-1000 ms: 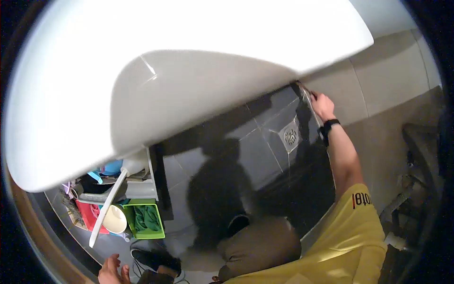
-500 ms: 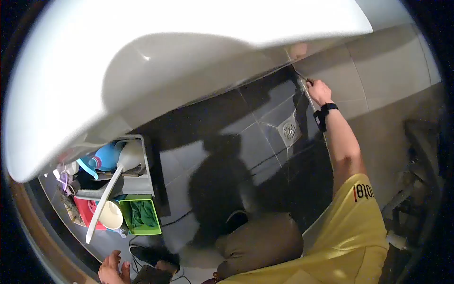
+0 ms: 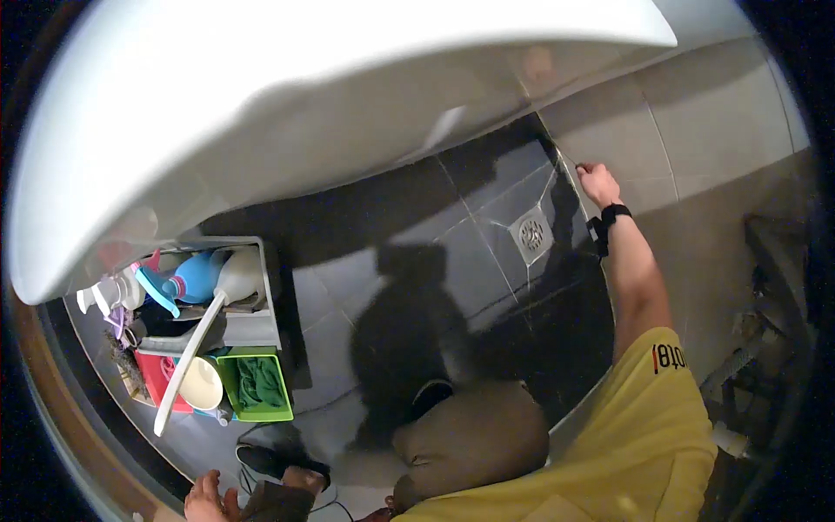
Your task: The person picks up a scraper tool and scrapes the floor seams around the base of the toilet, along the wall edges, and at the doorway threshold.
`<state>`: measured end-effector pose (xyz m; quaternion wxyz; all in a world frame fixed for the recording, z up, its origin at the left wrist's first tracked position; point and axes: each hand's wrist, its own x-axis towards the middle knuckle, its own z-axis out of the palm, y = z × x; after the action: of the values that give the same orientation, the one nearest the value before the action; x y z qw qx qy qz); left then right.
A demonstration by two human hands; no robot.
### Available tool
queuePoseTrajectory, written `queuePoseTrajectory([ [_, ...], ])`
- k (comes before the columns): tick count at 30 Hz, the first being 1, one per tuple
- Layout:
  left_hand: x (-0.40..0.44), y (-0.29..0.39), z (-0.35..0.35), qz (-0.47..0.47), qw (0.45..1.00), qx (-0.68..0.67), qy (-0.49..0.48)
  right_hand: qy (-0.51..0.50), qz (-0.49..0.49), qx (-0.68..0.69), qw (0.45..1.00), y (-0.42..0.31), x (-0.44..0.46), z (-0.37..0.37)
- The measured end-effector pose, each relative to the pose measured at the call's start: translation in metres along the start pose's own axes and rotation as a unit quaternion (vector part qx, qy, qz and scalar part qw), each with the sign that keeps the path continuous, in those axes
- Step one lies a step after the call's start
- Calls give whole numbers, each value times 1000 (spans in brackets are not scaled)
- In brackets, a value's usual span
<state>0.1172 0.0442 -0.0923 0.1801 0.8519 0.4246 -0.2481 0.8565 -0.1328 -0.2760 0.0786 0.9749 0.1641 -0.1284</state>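
My right hand (image 3: 598, 184) is closed beside the seam where the dark floor tiles (image 3: 487, 204) meet the beige wall tiles (image 3: 609, 130). A thin dark piece of something too small to make out shows at its fingertips, pointing toward the corner. Below that hand a square metal drain (image 3: 531, 235) sits in the floor. At the lower left, my left hand (image 3: 207, 500) is near my leg, fingers apart and holding nothing.
A white basin (image 3: 348, 43) hangs across the top. At the left stands a grey caddy (image 3: 270, 296) with a blue bottle (image 3: 198, 277) and a white-handled brush (image 3: 187, 361). Near it are a green bin (image 3: 285, 407) with a green cloth (image 3: 259, 383) and a cream cup (image 3: 203, 384).
The view has shifted, showing more of the caddy below the basin. My right hand has drawn back slightly from the corner along the wall seam. My left hand has hardly moved.
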Motion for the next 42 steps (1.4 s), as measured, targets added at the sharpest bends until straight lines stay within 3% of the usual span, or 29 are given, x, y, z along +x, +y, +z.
queuePoseTrajectory([
  [1,-1,1,-3,1,1000,-15,22,5,34,-26,999,3,-3,1],
  [4,-7,3,6,-15,998,40,49,20,-28,-82,996,2,-8,-8],
  [8,-11,5,23,-18,999,46,3,22,-54,-51,997,-16,0,-9],
  [11,-14,2,18,-32,995,95,-25,-2,-11,-29,1000,5,-7,2],
  [16,-6,5,18,25,999,-8,48,34,-56,-92,994,-4,-16,-9],
  [23,0,15,4,-5,999,37,-16,48,-77,-104,990,25,-13,25],
  [27,5,19,6,-2,1000,23,-9,58,-99,-101,988,3,-14,2],
  [34,9,15,2,0,999,25,-31,16,-49,-92,994,28,-18,21],
  [38,7,9,19,21,1000,15,-10,99,-112,-87,985,-1,-18,13],
  [40,5,-1,30,-77,994,-1,-74,103,-110,-85,985,-5,-14,21],
  [42,5,-5,30,-84,993,-4,-78,77,-89,-62,991,-3,-11,26],
])
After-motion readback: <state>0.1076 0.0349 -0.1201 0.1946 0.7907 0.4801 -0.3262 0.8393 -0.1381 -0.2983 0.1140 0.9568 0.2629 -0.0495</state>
